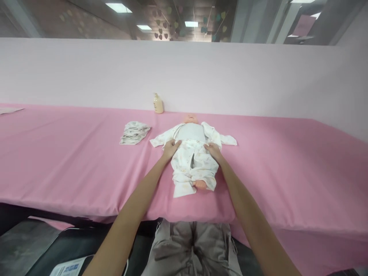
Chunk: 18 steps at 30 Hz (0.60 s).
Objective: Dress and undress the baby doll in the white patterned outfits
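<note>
A baby doll lies on its back on a pink-covered table, head toward the wall. It wears a white patterned jacket, spread apart at the front, and white patterned trousers with a slit at the crotch. One foot shows at a trouser leg's end; the other foot is hidden in the cloth. My left hand is closed on the left side of the trouser waistband. At the opposite side, my right hand pinches the same waistband.
A folded stack of pale cloth lies left of the doll. Against the white wall stands a cream pump bottle. The pink sheet hangs over the table's front edge. A pale flat item lies at the far left.
</note>
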Motion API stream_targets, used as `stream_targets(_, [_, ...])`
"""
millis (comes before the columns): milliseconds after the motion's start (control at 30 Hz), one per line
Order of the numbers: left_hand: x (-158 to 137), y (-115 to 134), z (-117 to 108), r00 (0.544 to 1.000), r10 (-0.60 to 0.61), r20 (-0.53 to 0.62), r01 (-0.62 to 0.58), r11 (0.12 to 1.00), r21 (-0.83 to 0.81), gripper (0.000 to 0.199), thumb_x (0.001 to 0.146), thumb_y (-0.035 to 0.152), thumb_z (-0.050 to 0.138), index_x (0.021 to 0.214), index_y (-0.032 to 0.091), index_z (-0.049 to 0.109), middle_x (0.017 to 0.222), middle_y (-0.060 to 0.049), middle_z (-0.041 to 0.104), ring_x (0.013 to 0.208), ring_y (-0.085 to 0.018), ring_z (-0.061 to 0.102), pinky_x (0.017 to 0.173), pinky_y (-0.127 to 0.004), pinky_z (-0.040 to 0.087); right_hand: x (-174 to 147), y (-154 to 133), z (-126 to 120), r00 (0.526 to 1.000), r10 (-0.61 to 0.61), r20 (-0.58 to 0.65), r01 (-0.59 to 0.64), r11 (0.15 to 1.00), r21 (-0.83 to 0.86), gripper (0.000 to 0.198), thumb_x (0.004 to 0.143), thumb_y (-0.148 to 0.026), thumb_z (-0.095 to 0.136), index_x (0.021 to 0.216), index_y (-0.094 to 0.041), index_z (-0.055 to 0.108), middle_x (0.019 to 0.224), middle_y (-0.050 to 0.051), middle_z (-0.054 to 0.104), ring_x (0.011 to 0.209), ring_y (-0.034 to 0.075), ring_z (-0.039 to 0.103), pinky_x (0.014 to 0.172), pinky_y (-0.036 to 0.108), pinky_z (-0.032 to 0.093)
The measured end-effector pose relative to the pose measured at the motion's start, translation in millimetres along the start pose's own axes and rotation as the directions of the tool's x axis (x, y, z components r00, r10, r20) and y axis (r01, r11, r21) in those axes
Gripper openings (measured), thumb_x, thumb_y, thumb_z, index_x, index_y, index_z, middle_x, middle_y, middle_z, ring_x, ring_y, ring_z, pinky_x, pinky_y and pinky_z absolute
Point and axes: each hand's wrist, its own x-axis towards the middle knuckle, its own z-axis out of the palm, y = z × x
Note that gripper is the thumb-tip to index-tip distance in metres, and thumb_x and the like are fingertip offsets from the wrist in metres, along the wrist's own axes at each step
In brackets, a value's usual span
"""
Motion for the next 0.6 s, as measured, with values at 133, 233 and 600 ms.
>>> stream_targets(133, [1, -9, 0, 0.988, -0.051, 0.144, 0.074, 0.984, -0.160, 0.045, 0.073, 0.058, 0.055, 0.060, 0.020, 0.034, 0.056, 0.006, 0.031, 0.052, -0.009, 0.031, 0.052, -0.024, 0.027, 1, 6, 5, 0.997, 0.062, -0.036, -0.061, 0.998, 0.031, 0.036, 0.072, -0.052, 0.052, 0.058, -0.022, 0.039, 0.056, -0.002, 0.045, 0.059, 0.014, 0.043, 0.056, 0.027, 0.035])
stream_targets(233, [2, -6, -4, 0.986, -0.029, 0.167, 0.053, 0.989, -0.138, 0.048, 0.070, 0.056, 0.060, 0.054, 0.020, 0.033, 0.053, 0.005, 0.030, 0.052, -0.009, 0.029, 0.052, -0.025, 0.024, 4, 6, 9, 0.996, 0.075, -0.056, -0.073, 0.997, 0.024, 0.037, 0.074, -0.051, 0.054, 0.057, -0.023, 0.037, 0.056, -0.003, 0.043, 0.060, 0.015, 0.043, 0.058, 0.028, 0.035])
stream_targets(600, [-10, 9, -8, 0.978, -0.036, 0.203, 0.100, 0.944, -0.313, 0.051, 0.067, 0.064, 0.061, 0.080, 0.015, 0.060, 0.074, -0.005, 0.062, 0.071, -0.018, 0.056, 0.068, -0.031, 0.042, -10, -13, 9, 0.992, 0.119, -0.042, -0.113, 0.986, 0.121, 0.035, 0.079, -0.052, 0.051, 0.062, -0.021, 0.048, 0.063, 0.002, 0.056, 0.071, 0.019, 0.055, 0.065, 0.030, 0.043])
